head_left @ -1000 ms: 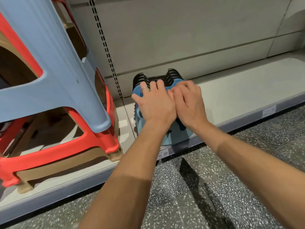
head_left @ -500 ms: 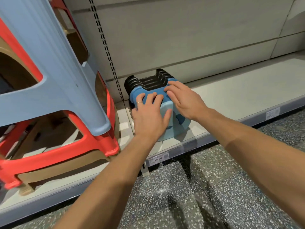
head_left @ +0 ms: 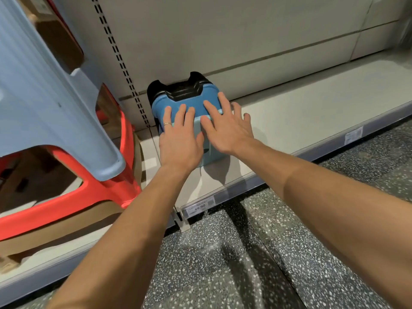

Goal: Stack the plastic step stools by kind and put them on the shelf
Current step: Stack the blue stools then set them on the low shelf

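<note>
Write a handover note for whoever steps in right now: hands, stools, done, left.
Left hand: flat and open on the front face of the blue step stool stack.
Right hand: flat and open on the same stack, beside the left.
Stack lies on its side on the bottom shelf, black stools nested at its back near the wall.
Tall stools already stacked on the left.
Left: let go; any other stools are out of view.

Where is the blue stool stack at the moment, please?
The blue stool stack lies on the bottom shelf against the back wall, right of the big stools, with the left hand and right hand flat on it.
</note>
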{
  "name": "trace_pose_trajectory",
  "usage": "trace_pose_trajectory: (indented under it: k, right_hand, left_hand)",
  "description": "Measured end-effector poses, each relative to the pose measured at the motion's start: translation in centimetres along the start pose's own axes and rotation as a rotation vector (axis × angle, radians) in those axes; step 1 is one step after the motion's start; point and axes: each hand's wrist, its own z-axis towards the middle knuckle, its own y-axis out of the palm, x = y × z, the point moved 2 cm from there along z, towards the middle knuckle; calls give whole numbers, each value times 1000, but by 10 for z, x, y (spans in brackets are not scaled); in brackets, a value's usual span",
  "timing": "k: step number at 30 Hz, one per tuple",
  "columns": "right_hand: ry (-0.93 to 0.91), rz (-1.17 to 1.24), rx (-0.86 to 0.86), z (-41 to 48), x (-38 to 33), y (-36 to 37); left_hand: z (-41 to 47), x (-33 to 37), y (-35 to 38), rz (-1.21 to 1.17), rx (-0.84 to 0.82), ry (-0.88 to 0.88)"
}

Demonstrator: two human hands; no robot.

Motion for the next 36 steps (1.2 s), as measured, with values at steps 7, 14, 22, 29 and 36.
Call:
trace_pose_trajectory:
  k: [7,14,22,29,36]
  right_hand:
    - [-58,-161,-4,-57,-5,-14]
    - [22,-284,-23,-140,-6,-53]
    - [295,-396,-87,-272,12,-69]
    - [493,-352,-21,-391,80,-115]
    - [610,-449,-225,-469,159,-158]
  left_hand:
    - [-40,4,-20,-173,-89,103]
    - [-119,35,-49,-308,-141,277]
    - [-210,115,-52,-333,-398,416]
    - [-278,213,-58,-430,-549,662]
    - [-323,275,-60,-261,-570,793]
